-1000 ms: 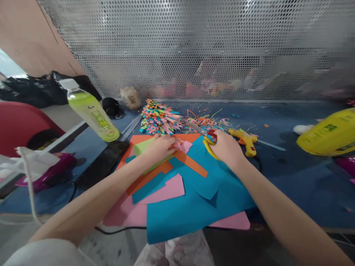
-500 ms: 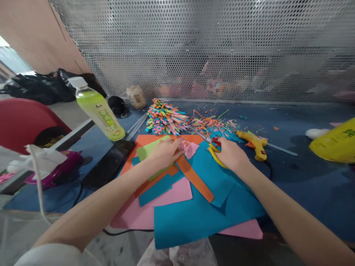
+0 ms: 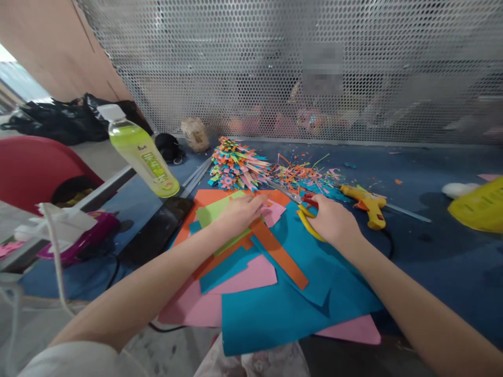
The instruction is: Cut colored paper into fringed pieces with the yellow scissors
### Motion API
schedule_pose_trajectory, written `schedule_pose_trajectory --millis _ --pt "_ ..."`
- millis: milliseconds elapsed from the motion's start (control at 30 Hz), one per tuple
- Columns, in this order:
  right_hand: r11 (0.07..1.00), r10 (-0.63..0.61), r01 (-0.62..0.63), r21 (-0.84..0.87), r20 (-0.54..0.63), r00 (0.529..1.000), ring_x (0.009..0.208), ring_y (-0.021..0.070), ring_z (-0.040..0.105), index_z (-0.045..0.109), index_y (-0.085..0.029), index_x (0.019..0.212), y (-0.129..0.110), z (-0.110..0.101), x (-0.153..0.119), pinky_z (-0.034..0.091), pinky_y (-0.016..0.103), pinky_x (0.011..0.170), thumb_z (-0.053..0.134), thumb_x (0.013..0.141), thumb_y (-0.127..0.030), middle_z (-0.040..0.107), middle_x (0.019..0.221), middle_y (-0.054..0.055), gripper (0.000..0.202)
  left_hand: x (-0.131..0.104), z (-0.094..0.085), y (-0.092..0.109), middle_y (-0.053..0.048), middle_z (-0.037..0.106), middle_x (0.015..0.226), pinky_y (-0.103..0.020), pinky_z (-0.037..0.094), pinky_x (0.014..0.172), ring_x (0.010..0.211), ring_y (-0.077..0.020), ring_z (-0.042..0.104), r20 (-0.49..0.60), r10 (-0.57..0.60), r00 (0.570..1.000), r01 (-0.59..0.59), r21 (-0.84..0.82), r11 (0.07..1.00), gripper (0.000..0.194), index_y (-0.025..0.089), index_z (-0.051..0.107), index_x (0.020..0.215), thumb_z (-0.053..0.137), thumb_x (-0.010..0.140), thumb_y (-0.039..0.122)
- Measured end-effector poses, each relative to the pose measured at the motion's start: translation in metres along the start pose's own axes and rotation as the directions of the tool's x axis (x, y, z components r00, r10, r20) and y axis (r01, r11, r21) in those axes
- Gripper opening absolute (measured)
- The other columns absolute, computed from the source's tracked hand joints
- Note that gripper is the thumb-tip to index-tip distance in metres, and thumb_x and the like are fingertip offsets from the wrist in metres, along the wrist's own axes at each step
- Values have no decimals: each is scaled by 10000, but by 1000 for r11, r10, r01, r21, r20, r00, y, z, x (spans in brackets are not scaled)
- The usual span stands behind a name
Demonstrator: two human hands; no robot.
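Observation:
My left hand (image 3: 240, 213) lies over the light green paper (image 3: 209, 213), its fingers stretched out toward some small pink paper pieces (image 3: 274, 213). No object shows in its fingers. My right hand (image 3: 337, 219) is closed around the yellow and red handles of a pair of scissors (image 3: 291, 195), whose blades point away to the left. Between the hands an orange paper strip (image 3: 283, 257) rests on large blue paper sheets (image 3: 271, 317). Just beyond my left hand stands a cone of folded, many-coloured paper pieces (image 3: 234, 166).
Paper scraps (image 3: 301, 175) lie beside the cone. A yellow glue gun (image 3: 367, 204) is right of my right hand. On the left are a drink bottle (image 3: 141, 154), a dark flat phone-like object (image 3: 157, 230) and glue sticks (image 3: 196, 178). A perforated metal panel (image 3: 251, 68) borders the table's back.
My left hand's fingers, bent over the small pink pieces before, now lie straighter. My right hand still holds the scissors. The whole view has shifted slightly.

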State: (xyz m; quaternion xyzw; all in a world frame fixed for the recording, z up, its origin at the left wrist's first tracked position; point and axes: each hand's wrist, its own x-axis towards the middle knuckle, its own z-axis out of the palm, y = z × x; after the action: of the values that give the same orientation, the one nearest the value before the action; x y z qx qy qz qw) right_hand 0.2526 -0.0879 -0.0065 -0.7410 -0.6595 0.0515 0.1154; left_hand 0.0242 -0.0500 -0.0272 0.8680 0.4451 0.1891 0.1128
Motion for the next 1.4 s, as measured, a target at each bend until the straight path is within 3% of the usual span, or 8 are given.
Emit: schedule_pose_trajectory --millis 67,167,300,433,667,1100,1267,1400 --pt "994 -9 14 112 -48 999 911 324 689 615 -204 1088 0 2 0 515 386 710 622 778 -374 727 1033 129 353 -1 0 2 -71 722 946 -288 517 743 876 -176 673 -95 -133 987 88 -374 923 310 170 585 1161 555 852 165" --pt "885 -74 131 447 -144 987 827 262 672 589 -210 951 -2 6 -3 513 373 717 646 738 -348 713 990 97 260 -3 -1 7 -61 723 825 -237 505 586 748 -158 683 -35 -283 958 136 -815 563 309 136 607 1039 681 764 258" --pt "634 -154 150 759 -66 986 635 177 603 513 -236 828 -14 6 -13 507 319 594 655 714 -441 638 743 5 274 -6 -2 18 -57 727 784 -194 476 514 708 -146 684 140 -341 930 215 -957 196 390 124 666 945 813 629 299" --pt "527 -169 79 846 14 985 537 141 526 495 -249 806 -25 1 -22 474 287 523 683 684 -427 525 602 -63 286 -9 3 26 -53 734 780 -191 472 505 623 -110 652 249 -346 905 279 -960 38 391 116 726 891 855 560 278" --pt "548 -150 100 830 -20 988 685 170 589 491 -237 827 -24 8 -23 505 321 634 729 642 -424 590 742 -20 355 -15 11 28 -53 751 850 -221 550 625 682 -111 659 274 -259 926 286 -958 8 322 146 761 906 831 608 247" --pt "580 -173 103 808 0 985 568 142 525 472 -251 778 -30 7 -29 457 272 530 769 583 -514 545 635 -47 442 -18 9 30 -26 720 683 -233 545 553 536 -114 637 249 -199 948 282 -946 159 235 134 715 792 820 637 276" --pt "588 -172 138 797 -44 984 643 172 584 471 -256 764 -28 8 -31 506 311 587 747 644 -500 595 702 -16 387 -20 6 35 -29 728 718 -217 565 579 634 -133 684 213 -162 964 235 -963 132 192 138 711 838 784 696 244" --pt "558 -134 170 812 -114 984 654 169 585 441 -262 686 -29 4 -32 530 309 589 768 616 -522 577 675 -22 424 -23 -1 41 -48 752 834 -241 598 637 784 -178 722 178 -138 974 195 -973 122 335 151 698 997 796 683 219"
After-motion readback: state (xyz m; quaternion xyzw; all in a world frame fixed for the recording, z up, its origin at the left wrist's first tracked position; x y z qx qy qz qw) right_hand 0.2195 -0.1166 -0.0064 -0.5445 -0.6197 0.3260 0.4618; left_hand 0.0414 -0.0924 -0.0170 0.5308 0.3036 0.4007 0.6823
